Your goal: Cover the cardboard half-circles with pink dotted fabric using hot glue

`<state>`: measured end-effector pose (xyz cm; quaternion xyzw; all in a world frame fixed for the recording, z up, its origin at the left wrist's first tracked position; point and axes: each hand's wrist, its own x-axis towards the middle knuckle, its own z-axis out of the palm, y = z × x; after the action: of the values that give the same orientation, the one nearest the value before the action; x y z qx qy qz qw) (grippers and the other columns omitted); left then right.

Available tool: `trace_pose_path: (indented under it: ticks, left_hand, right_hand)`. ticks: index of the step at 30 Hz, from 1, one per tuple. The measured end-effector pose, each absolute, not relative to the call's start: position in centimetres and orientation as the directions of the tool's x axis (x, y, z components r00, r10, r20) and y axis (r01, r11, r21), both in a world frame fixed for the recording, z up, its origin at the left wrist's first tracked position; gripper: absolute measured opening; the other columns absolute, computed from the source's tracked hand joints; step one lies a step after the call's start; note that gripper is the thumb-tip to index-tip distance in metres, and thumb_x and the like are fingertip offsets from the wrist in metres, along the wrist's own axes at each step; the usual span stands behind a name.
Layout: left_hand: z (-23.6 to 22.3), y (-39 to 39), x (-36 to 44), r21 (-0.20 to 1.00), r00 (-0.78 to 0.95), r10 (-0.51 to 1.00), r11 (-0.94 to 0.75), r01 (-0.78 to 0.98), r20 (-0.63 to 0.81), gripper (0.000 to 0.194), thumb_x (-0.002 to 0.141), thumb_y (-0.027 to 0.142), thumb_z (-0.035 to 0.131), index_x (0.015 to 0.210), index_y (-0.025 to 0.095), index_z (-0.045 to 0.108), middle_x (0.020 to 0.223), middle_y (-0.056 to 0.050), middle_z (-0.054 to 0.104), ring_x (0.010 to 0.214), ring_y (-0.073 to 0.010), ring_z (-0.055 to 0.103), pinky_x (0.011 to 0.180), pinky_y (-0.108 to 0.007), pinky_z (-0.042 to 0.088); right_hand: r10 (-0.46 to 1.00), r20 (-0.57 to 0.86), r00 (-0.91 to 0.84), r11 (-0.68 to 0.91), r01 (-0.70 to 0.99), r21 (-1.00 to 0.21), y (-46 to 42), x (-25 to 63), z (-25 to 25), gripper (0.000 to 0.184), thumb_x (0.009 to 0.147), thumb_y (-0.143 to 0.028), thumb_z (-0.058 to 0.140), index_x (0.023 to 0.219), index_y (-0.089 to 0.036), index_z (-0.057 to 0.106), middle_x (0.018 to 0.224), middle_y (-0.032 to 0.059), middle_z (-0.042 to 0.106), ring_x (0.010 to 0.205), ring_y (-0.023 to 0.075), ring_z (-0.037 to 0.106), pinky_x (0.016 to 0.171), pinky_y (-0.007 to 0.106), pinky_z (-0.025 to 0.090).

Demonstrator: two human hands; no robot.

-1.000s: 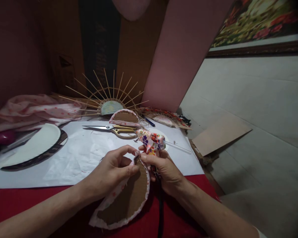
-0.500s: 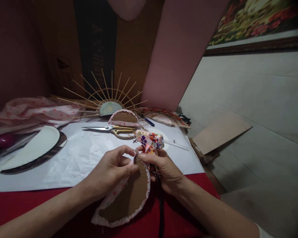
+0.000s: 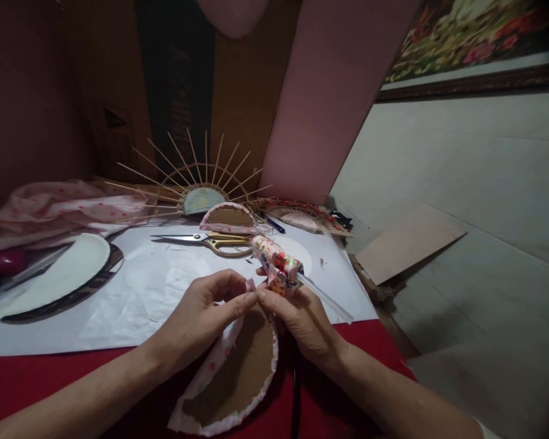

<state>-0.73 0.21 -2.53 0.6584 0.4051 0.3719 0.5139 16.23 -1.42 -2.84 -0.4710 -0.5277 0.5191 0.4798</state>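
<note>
A half-moon cardboard piece [image 3: 240,375], edged with pale dotted fabric [image 3: 213,366], tilts over the red cloth between my hands. My left hand [image 3: 201,314] is closed at its upper tip, thumb and fingers pinching the fabric there. Against that same tip presses the thumb of my right hand [image 3: 308,320], almost touching my left thumb. The right fingers also hold a hot glue gun [image 3: 277,262] covered in flower-patterned material; its handle is mostly hidden. A clear glue stick [image 3: 327,297] juts from its back end, and a small red light glows on it.
Gold-handled scissors [image 3: 219,242] lie on white paper [image 3: 132,286], near a second fabric-edged half-moon [image 3: 231,218]. Behind stands a fan-shaped frame of sticks [image 3: 196,167]. A white curved piece [image 3: 68,274] and dotted cloth [image 3: 73,204] lie left, a woven fan [image 3: 302,219] at back right.
My thumbs have come together at the half-moon's tip. The glue gun has turned, its back end swinging down and toward me. The half-moon has dropped slightly.
</note>
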Motion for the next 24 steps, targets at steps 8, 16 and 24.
trace_pose_path:
  ticks: [8, 16, 24]
  left_hand:
    - [-1.2, -0.1, -0.5, 0.991, 0.298, 0.955, -0.048, 0.126, 0.008, 0.02, 0.077, 0.035, 0.065, 0.077, 0.015, 0.066, 0.073, -0.002, 0.063, 0.067, -0.0153, 0.055, 0.057, -0.023, 0.043]
    - [-1.2, 0.1, -0.6, 0.997, 0.352, 0.936, -0.052, 0.055, 0.03, 0.017, 0.077, 0.032, 0.065, 0.083, 0.017, 0.066, 0.077, -0.002, 0.062, 0.076, -0.0178, 0.057, 0.067, -0.026, 0.044]
    - [-1.5, 0.7, -0.8, 0.992, 0.378, 0.923, -0.105, 0.074, 0.07, 0.008, 0.074, 0.019, 0.057, 0.069, 0.016, 0.062, 0.061, 0.003, 0.052, 0.059, -0.0105, 0.043, 0.057, -0.021, 0.035]
  right_hand:
    - [0.995, 0.029, -0.091, 0.029, 0.002, -1.0, -1.5, 16.1, -2.6, 0.026, 0.074, -0.032, 0.07, 0.095, -0.019, 0.064, 0.081, 0.0016, 0.066, 0.076, 0.0196, 0.061, 0.069, 0.031, 0.047]
    - [0.992, 0.041, -0.116, 0.038, -0.024, -0.999, -1.5, 15.9, -2.4, 0.014, 0.071, -0.029, 0.072, 0.08, -0.02, 0.065, 0.076, 0.0009, 0.064, 0.072, 0.0191, 0.058, 0.063, 0.03, 0.045]
    - [0.992, 0.049, -0.113, 0.051, 0.013, -0.999, -1.6, 15.9, -2.3, 0.013, 0.072, -0.022, 0.067, 0.086, -0.021, 0.065, 0.068, -0.0021, 0.059, 0.066, 0.0159, 0.053, 0.063, 0.028, 0.042]
